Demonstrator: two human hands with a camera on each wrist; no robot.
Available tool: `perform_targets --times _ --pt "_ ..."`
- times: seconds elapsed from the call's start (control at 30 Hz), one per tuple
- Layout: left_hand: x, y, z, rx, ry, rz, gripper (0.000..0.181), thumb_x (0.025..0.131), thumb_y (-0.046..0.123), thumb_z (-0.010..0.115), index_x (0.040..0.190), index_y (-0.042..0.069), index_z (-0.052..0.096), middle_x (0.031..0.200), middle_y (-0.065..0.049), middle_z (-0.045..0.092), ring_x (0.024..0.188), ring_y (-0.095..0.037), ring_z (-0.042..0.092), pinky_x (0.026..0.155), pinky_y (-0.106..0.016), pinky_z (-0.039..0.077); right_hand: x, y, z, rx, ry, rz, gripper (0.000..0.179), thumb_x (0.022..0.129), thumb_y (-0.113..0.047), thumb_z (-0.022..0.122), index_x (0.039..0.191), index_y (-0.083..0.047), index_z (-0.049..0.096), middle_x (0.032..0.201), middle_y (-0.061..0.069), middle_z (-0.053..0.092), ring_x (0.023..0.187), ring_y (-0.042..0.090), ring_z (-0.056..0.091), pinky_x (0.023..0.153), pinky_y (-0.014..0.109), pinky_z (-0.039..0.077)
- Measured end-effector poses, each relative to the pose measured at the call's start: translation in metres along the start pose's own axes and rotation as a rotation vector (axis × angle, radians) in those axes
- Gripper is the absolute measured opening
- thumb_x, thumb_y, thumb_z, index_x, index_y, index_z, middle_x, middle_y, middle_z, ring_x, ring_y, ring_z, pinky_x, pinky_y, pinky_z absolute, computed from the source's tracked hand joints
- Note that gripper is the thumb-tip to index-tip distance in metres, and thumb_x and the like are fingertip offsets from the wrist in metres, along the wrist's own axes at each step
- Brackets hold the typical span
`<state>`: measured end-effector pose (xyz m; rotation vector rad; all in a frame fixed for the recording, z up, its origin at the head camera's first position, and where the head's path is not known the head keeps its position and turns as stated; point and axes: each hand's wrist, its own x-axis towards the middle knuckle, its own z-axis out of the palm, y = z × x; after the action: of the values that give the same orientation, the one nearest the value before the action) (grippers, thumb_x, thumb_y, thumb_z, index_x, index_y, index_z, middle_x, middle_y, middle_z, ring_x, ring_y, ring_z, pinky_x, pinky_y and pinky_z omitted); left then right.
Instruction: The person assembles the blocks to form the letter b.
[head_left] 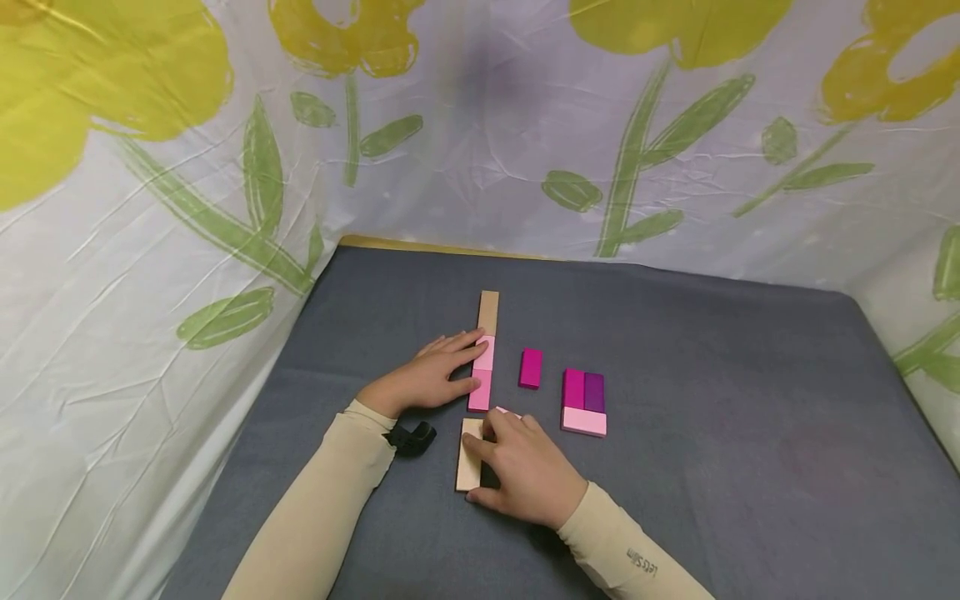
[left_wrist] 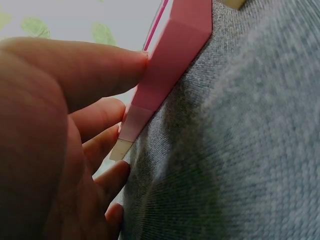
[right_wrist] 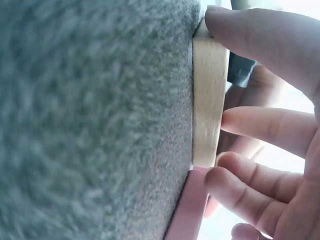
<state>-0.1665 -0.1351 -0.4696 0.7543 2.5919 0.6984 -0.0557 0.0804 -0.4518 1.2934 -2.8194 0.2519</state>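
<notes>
A straight row runs away from me: two pink blocks, the nearer one (head_left: 479, 392) darker than the paler one (head_left: 484, 353), then a tan block (head_left: 488, 312) at the far end. My left hand (head_left: 431, 375) lies along the row's left side, its extended fingers and thumb touching the pink blocks. Just in front of the row, my right hand (head_left: 528, 471) grips a plain wooden block (right_wrist: 209, 100) end to end, with the thumb at the near end and the index finger on top. A pale pink block (head_left: 507, 412) is mostly hidden behind the right hand.
Right of the row lies a single magenta block (head_left: 530, 368). Farther right, a magenta block (head_left: 573, 388) and a purple block (head_left: 594, 392) stand side by side against a light pink block (head_left: 584, 422). Grey cloth (head_left: 720, 400) covers the table; a flower-patterned curtain (head_left: 495, 167) hangs behind.
</notes>
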Motion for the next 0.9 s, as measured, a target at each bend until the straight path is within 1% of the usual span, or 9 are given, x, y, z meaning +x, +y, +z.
perform_targets --times 0.1,0.17,0.37,0.6,0.73,0.9 --pt "0.0 -0.0003 0.0002 -0.004 0.001 0.005 0.07 0.106 0.036 0.058 0.166 0.013 0.031 0.176 -0.005 0.018 0.163 -0.031 0.015 0.132 -0.053 0.005 -0.0007 0.0023 0.0005 -0.007 0.005 0.005 0.065 0.082 -0.058 0.085 0.132 -0.019 0.075 0.099 -0.003 0.054 0.088 0.01 0.052 0.073 0.03 0.04" --pt "-0.0001 -0.0009 0.0006 -0.01 0.003 0.009 0.07 0.106 0.036 0.058 0.166 0.013 0.031 0.176 -0.005 0.018 0.162 -0.031 0.015 0.132 -0.053 0.005 -0.0006 0.0037 0.0008 -0.004 0.004 0.008 0.065 0.082 -0.058 0.085 0.133 -0.019 0.075 0.096 -0.005 0.053 0.084 0.008 0.05 0.07 0.029 0.037" --pt "-0.0003 -0.0024 0.0014 -0.011 0.009 0.018 0.07 0.106 0.037 0.058 0.166 0.012 0.032 0.176 -0.005 0.018 0.162 -0.032 0.015 0.132 -0.053 0.005 -0.0002 0.006 0.0009 0.019 0.002 0.013 0.065 0.082 -0.058 0.085 0.133 -0.018 0.074 0.094 -0.005 0.053 0.081 0.007 0.046 0.067 0.027 0.031" --pt "-0.0015 -0.0012 0.0004 -0.025 0.009 0.018 0.069 0.106 0.035 0.059 0.165 0.011 0.033 0.176 -0.007 0.019 0.162 -0.032 0.016 0.132 -0.053 0.005 0.0003 0.0069 0.0026 0.029 0.014 0.026 0.065 0.082 -0.057 0.085 0.133 -0.018 0.074 0.094 -0.006 0.054 0.084 0.008 0.047 0.069 0.028 0.036" --pt "-0.0018 0.0001 -0.0001 -0.025 0.008 0.018 0.069 0.107 0.035 0.058 0.165 0.011 0.033 0.176 -0.007 0.019 0.162 -0.033 0.016 0.132 -0.053 0.005 0.0007 0.0071 0.0029 0.038 0.023 0.033 0.065 0.081 -0.056 0.086 0.132 -0.017 0.074 0.094 -0.006 0.053 0.082 0.008 0.047 0.068 0.028 0.036" --pt "0.0003 -0.002 0.0012 -0.024 0.005 0.016 0.069 0.107 0.036 0.058 0.166 0.011 0.032 0.176 -0.006 0.018 0.162 -0.032 0.015 0.132 -0.053 0.005 0.0014 0.0076 0.0024 0.048 0.023 0.035 0.066 0.082 -0.055 0.086 0.132 -0.016 0.074 0.093 -0.006 0.054 0.081 0.008 0.046 0.068 0.028 0.039"
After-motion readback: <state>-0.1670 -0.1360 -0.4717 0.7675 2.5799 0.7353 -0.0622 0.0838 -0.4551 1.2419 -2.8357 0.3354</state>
